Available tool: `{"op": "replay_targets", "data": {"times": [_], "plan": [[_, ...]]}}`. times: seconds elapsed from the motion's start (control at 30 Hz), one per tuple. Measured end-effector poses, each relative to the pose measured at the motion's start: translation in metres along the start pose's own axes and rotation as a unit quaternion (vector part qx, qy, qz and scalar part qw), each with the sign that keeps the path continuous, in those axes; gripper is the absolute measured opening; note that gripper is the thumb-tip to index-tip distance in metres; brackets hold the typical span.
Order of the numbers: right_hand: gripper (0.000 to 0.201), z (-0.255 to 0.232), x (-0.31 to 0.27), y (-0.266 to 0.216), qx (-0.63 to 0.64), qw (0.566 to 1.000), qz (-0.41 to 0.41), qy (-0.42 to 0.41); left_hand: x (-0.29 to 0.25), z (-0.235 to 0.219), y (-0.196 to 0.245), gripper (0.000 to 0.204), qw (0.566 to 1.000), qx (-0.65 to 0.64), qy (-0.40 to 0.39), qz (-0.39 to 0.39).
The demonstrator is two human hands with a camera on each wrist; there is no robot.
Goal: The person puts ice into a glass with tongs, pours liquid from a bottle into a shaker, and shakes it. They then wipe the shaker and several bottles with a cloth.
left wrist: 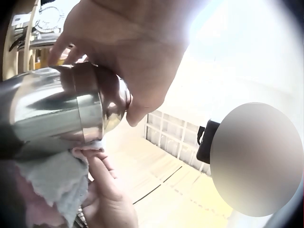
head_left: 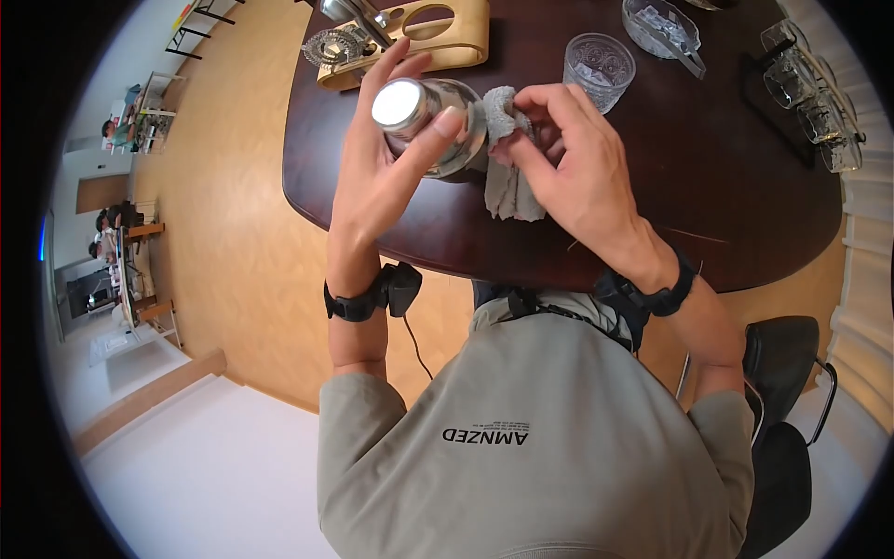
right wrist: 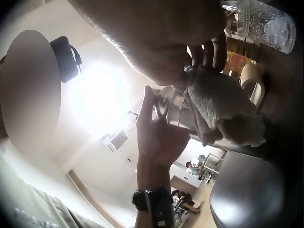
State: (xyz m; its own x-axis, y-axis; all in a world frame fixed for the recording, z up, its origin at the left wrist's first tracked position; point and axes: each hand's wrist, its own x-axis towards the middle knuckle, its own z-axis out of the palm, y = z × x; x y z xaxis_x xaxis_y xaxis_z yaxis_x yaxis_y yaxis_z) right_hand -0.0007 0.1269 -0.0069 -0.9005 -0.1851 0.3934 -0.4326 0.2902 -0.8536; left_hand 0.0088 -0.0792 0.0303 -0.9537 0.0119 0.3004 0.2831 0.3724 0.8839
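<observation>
The left hand is gripping a steel cocktail shaker around its capped end, holding it tilted above the dark table, seemingly leaving the body exposed for the gray cloth the right hand is pinching against it.

There is one shiny shaker, one gray cloth and one big tabletop. There is one wooden stand, one round strainer, one bumpy glass and one clear bowl. One rack has four more glasses. There are two black wrist bands.
</observation>
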Motion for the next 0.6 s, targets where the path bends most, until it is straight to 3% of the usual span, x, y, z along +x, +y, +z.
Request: {"op": "replay_targets", "data": {"times": [0.03,0.07,0.17,0.37,0.6], "plan": [[0.03,0.001,-0.002,-0.002,0.001,1.0,0.0,0.0,-0.002,0.003,0.004,0.069,0.992,-0.119,-0.004,-0.047],[0.031,0.002,-0.006,-0.005,-0.013,1.0,-0.006,-0.012,-0.002,0.005,0.002,0.069,0.992,-0.118,-0.002,-0.048],[0.035,0.008,-0.02,-0.017,-0.022,0.997,-0.019,-0.067,-0.005,0.007,-0.003,0.063,0.996,-0.076,0.022,-0.032],[0.032,0.009,-0.007,-0.007,-0.002,0.998,-0.021,-0.057,-0.002,0.009,0.001,0.048,0.996,0.037,0.053,-0.066],[0.031,0.002,0.004,0.002,-0.01,0.998,-0.03,-0.045,0.002,0.012,0.009,0.05,0.991,0.103,0.064,-0.05]]}}
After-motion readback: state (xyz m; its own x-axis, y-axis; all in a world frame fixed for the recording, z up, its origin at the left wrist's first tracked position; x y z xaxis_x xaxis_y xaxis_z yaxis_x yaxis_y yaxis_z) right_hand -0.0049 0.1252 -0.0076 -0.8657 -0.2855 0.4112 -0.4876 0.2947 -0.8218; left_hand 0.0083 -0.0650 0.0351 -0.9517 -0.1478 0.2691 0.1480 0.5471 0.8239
